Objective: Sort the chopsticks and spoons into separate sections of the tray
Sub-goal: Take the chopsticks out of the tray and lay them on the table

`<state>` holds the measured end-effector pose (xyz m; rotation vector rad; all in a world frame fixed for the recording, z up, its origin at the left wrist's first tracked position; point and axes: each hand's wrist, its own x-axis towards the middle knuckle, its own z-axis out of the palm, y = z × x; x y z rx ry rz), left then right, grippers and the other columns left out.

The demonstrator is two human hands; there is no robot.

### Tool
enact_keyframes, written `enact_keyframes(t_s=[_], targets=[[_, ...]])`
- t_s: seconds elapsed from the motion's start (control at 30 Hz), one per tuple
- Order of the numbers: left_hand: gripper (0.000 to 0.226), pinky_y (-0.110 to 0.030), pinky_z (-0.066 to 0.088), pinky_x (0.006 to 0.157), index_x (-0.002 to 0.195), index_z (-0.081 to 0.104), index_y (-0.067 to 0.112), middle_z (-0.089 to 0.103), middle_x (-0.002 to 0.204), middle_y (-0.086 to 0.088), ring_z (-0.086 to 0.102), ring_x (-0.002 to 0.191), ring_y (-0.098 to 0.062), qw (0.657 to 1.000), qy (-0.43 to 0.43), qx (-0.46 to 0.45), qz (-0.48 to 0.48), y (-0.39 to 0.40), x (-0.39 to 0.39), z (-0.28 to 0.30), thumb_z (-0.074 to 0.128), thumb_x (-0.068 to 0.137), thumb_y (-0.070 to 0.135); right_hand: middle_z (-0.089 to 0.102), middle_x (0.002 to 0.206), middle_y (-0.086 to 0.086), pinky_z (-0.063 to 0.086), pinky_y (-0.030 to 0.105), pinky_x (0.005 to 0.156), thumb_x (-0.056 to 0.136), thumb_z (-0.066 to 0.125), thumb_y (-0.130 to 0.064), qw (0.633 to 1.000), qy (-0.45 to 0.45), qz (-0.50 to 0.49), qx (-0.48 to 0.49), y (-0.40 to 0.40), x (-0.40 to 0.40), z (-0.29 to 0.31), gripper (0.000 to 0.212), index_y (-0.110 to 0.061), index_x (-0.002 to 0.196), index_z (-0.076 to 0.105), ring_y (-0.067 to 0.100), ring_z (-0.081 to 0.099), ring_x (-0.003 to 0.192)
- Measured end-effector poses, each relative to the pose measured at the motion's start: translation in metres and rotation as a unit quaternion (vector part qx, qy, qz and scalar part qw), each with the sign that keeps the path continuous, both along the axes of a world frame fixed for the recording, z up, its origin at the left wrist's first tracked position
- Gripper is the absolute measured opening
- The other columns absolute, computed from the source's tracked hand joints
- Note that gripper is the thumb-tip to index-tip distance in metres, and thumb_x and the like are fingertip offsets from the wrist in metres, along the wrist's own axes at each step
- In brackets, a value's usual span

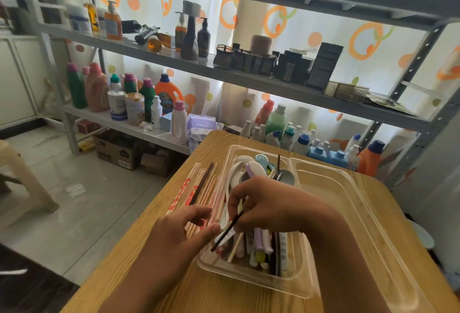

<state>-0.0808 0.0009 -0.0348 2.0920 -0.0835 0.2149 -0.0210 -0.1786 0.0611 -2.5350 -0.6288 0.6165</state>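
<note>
Right now the right hand hovers over the middle section of a clear plastic tray on a wooden table, its fingers curled round a dark chopstick that slants down to the left, with its lower tip just past the tray's near left corner. A pale chopstick seems to be pinched in the same grip, though the fingers hide most of it. The left hand sits just beside it, fingers relaxed and spread, the thumb lying near the dark chopstick; whether it touches the stick I cannot tell. Under the hands the middle section holds a mixed heap: white, lilac and blue spoons with their bowls at the far end and handles pointing toward the person, plus more dark sticks among them, one of which stands up at the far end. To the left, a bundle of sorted chopsticks, pale wood, one dark brown and some with red print, lies lengthwise in the narrow left section. Behind the table a grey metal shelf carries bottles and boxes.
</note>
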Motion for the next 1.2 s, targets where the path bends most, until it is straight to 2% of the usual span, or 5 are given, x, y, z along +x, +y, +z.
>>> enact_keyframes(t_s=[0.2,0.37,0.87,1.07,1.2], targets=[[0.028,-0.015,0.039,0.056,0.106,0.061,0.044,0.062,0.089,0.026,0.054,0.079,0.017,1.000,-0.001,0.004,-0.015,0.001,0.000,0.000,0.061,0.078,0.049,0.065,0.066,-0.007,0.054,0.021,0.064,0.085,0.073,-0.014,0.993,-0.006,0.020,0.119,-0.003,-0.004,0.014,0.012,-0.020,0.095,0.069,0.007,0.063,0.061],[0.018,-0.020,0.048,0.072,0.098,0.059,0.051,0.063,0.090,0.034,0.055,0.094,0.014,1.000,-0.008,0.017,-0.011,0.005,0.004,-0.004,0.056,0.093,0.034,0.069,0.075,0.016,0.057,0.034,0.063,0.085,0.074,-0.012,0.968,-0.056,0.009,0.246,-0.003,-0.007,0.023,0.011,-0.022,0.089,0.069,0.036,0.068,0.070],[0.022,-0.012,0.044,0.073,0.109,0.058,0.047,0.056,0.096,0.036,0.055,0.092,0.014,0.999,-0.021,0.032,-0.005,0.004,0.007,-0.007,0.056,0.093,0.032,0.073,0.078,-0.014,0.051,0.014,0.061,0.085,0.072,-0.017,0.849,-0.226,-0.141,0.457,-0.008,-0.005,0.026,0.012,-0.028,0.090,0.073,0.008,0.067,0.076],[0.016,-0.022,0.050,0.082,0.102,0.055,0.052,0.056,0.099,0.036,0.053,0.097,0.016,0.998,-0.051,0.022,-0.010,0.003,0.006,-0.005,0.050,0.087,0.047,0.072,0.078,-0.004,0.048,0.019,0.054,0.086,0.067,-0.021,0.787,-0.255,-0.179,0.532,-0.012,-0.009,0.030,0.018,-0.015,0.102,0.073,0.009,0.062,0.066],[0.030,-0.011,0.049,0.067,0.111,0.058,0.049,0.064,0.099,0.032,0.057,0.097,0.015,0.991,-0.099,-0.087,0.030,0.002,0.000,0.003,0.043,0.087,0.057,0.072,0.082,-0.001,0.049,0.023,0.052,0.089,0.063,-0.022,0.798,-0.195,-0.189,0.538,-0.011,-0.008,0.030,0.018,-0.014,0.104,0.071,0.016,0.064,0.069]])
